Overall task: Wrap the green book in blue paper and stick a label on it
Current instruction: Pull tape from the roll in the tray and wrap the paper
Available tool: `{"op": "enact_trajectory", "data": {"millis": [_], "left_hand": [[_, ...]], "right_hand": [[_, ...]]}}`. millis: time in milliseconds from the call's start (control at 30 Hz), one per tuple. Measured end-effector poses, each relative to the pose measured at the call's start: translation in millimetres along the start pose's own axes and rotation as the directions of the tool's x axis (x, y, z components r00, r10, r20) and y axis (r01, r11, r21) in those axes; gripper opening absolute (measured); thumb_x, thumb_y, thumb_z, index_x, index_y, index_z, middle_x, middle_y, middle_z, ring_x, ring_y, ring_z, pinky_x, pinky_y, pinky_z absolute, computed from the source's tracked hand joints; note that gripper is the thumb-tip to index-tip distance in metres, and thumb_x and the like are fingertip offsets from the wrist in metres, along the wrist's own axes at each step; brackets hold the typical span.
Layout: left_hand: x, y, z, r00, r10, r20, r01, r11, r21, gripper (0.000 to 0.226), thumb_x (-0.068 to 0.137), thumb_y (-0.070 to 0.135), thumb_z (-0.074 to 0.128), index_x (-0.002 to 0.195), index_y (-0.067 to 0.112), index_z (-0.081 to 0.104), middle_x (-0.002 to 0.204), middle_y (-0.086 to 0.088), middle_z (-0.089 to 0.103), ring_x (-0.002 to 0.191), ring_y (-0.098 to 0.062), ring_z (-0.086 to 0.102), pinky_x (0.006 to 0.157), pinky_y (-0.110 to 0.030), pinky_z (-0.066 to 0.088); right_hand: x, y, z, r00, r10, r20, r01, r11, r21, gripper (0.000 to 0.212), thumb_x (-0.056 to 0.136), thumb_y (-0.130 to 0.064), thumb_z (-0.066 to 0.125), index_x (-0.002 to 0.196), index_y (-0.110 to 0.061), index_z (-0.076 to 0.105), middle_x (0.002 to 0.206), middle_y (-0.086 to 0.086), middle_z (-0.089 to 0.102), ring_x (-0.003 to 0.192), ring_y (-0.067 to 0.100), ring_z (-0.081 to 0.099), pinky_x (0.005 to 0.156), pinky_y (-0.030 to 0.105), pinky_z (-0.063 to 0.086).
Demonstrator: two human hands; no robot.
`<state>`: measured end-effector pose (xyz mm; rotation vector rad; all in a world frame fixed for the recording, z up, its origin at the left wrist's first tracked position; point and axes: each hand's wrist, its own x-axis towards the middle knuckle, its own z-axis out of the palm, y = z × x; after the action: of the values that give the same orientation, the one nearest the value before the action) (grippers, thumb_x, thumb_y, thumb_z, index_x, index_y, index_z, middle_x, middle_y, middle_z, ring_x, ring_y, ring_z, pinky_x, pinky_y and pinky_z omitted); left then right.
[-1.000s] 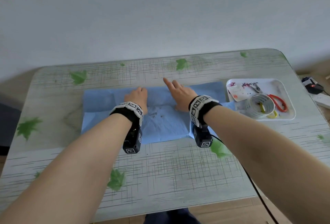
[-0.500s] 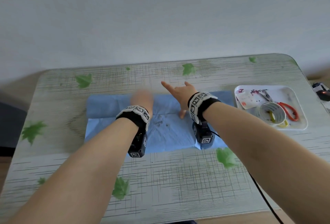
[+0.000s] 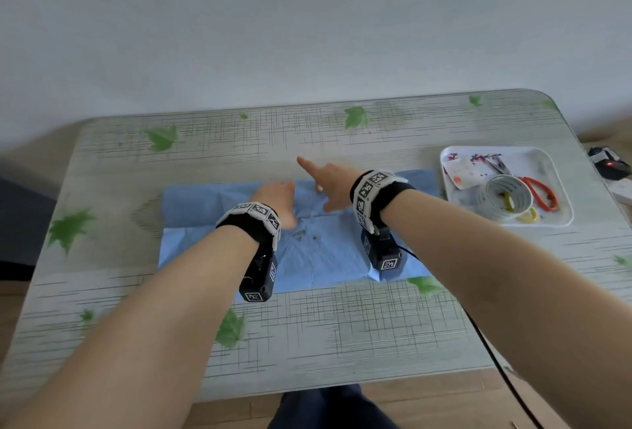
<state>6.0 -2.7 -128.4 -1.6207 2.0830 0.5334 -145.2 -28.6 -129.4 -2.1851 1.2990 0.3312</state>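
Blue paper [image 3: 212,223] lies folded across the middle of the table, and the green book is hidden under it. My left hand [image 3: 277,199] rests on the paper near its far fold, fingers blurred. Just to its right, my right hand [image 3: 328,182] is raised a little over the paper's far edge with the index finger stretched forward and the thumb out. Neither hand holds anything. A label sheet [image 3: 465,172] lies in the white tray [image 3: 561,189] at the right.
The tray also holds a tape roll [image 3: 509,192], red-handled scissors [image 3: 540,191] and a yellow ring. A black device [image 3: 608,165] sits beyond the table's right edge. A cable [image 3: 492,353] runs from my right wrist over the near edge.
My right hand has lifted off the paper, and its index finger now points forward. My left hand slid slightly right along the fold. The view has shifted.
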Motion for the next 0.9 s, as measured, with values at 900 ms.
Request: {"op": "enact_trajectory", "data": {"millis": [900], "left_hand": [[35, 32, -67, 0.948, 0.25, 0.198, -0.248, 0.968, -0.037, 0.017, 0.072, 0.015, 0.074, 0.07, 0.015, 0.057, 0.067, -0.004, 0.056, 0.073, -0.028, 0.058, 0.066, -0.03, 0.043]], "right_hand": [[22, 44, -29, 0.961, 0.274, 0.033, -0.274, 0.962, -0.016, 0.138, 0.066, -0.011, 0.084, 0.144, -0.022, -0.029, 0.152, 0.018, 0.021, 0.124, 0.036, 0.048, 0.097, 0.047, 0.046]]}}
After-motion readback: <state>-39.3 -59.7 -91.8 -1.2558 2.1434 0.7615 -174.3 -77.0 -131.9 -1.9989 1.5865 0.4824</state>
